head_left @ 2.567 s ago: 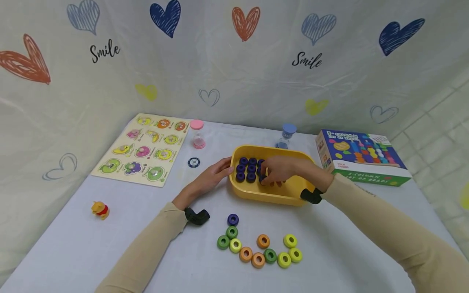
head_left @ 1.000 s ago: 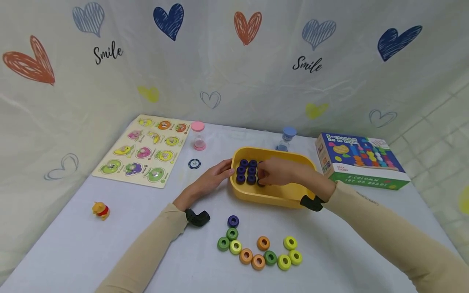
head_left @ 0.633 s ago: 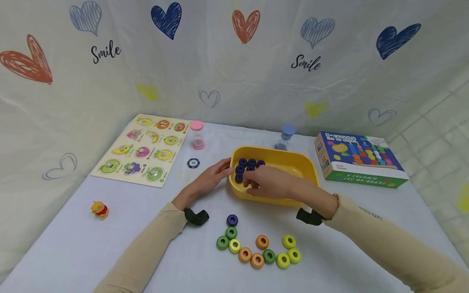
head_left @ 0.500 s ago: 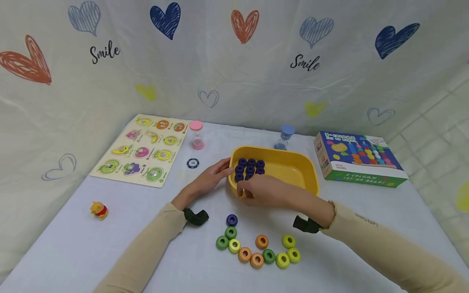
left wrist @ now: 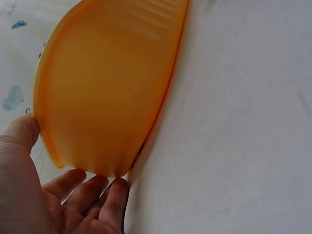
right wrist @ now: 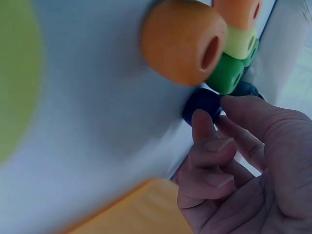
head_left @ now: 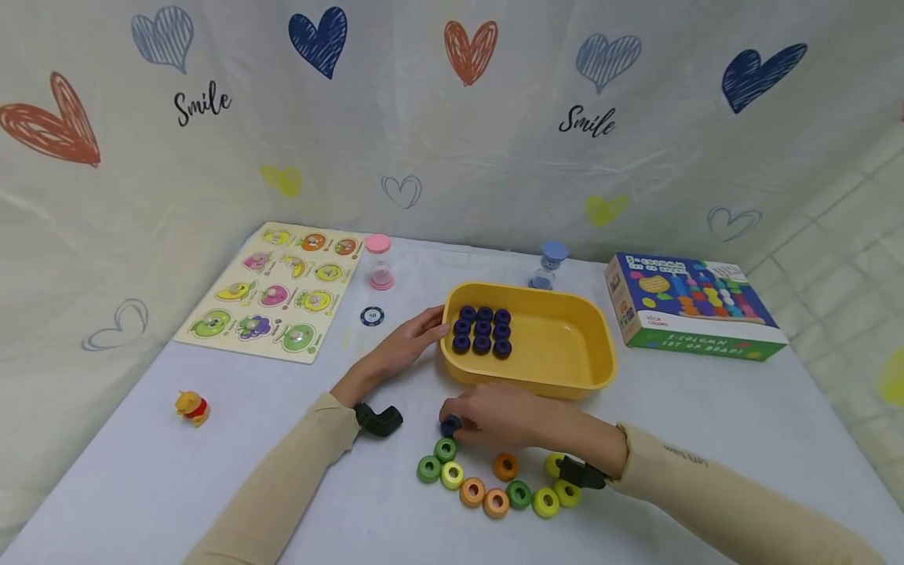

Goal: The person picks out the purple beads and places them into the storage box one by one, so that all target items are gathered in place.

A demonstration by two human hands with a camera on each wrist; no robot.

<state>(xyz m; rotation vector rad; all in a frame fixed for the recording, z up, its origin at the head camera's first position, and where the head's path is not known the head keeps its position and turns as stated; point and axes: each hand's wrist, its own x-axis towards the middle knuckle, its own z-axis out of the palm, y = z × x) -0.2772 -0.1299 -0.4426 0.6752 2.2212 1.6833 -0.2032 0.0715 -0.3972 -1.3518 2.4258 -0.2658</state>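
Note:
My right hand (head_left: pixel 497 416) is over the table in front of the tray. Its thumb and fingertips pinch a dark purple ring bead (right wrist: pixel 202 103), which sits at the upper end of a curving line of beads. A yellow tray (head_left: pixel 558 345) holds several purple beads (head_left: pixel 482 329) in neat rows at its left end. My left hand (head_left: pixel 399 345) rests against the tray's left end. In the left wrist view its fingertips touch the outer wall and the thumb lies at the rim. Just below the purple bead is a green bead (head_left: pixel 446 450).
Orange beads (head_left: pixel 472 492), yellow beads (head_left: pixel 546 502) and more green ones form the curve. Behind stand a pink sand timer (head_left: pixel 381 263), a blue one (head_left: pixel 548 265) and a bead-set box (head_left: pixel 695 306). Leftward lie a fruit board (head_left: pixel 275 290), a chip (head_left: pixel 372 315) and a bear figure (head_left: pixel 192 406).
My right hand has come out of the tray toward the front and taken hold of the purple bead on the table. The purple rows show fully now. My left hand stays at the tray.

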